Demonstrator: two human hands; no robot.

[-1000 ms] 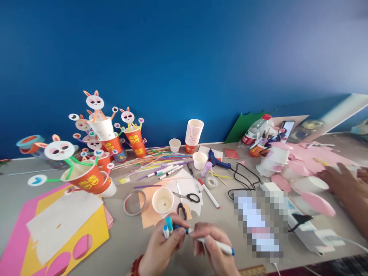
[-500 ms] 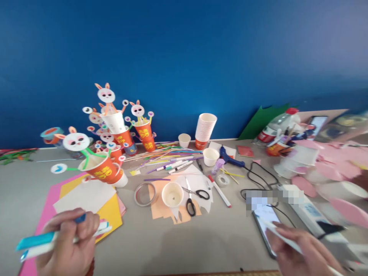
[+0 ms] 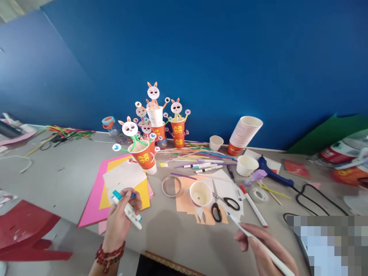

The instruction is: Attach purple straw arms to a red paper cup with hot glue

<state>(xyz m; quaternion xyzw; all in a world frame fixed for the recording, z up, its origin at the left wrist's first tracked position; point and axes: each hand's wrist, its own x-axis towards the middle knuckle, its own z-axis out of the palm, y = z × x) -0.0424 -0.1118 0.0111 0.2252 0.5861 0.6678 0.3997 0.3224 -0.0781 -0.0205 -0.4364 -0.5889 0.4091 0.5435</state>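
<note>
My left hand [image 3: 125, 209] is closed around white markers [image 3: 132, 214] with teal and blue caps, above the lower edge of the stacked paper sheets. A blue cap also shows between its fingers. In my right hand [image 3: 261, 245] is an uncapped white marker [image 3: 240, 226], its blue tip pointing up and left. That tip is near the black-handled scissors [image 3: 217, 212]. Beside the scissors stands an open paper cup [image 3: 200, 193] on orange paper scraps [image 3: 182, 203]. A red cup [image 3: 145, 158] with a rabbit face and green arms stands behind my left hand.
More rabbit-faced cups [image 3: 178, 132] stand along the blue wall, near a stack of paper cups [image 3: 244, 132]. A tape roll [image 3: 163, 186], loose markers [image 3: 207, 168], a blue glue gun [image 3: 274, 174] and its black cable lie across the table. A phone, partly pixelated, is at lower right.
The view has swung left, showing more of the table's left side. My right hand has moved from over the phone to near the scissors. Both hands still hold their markers.
</note>
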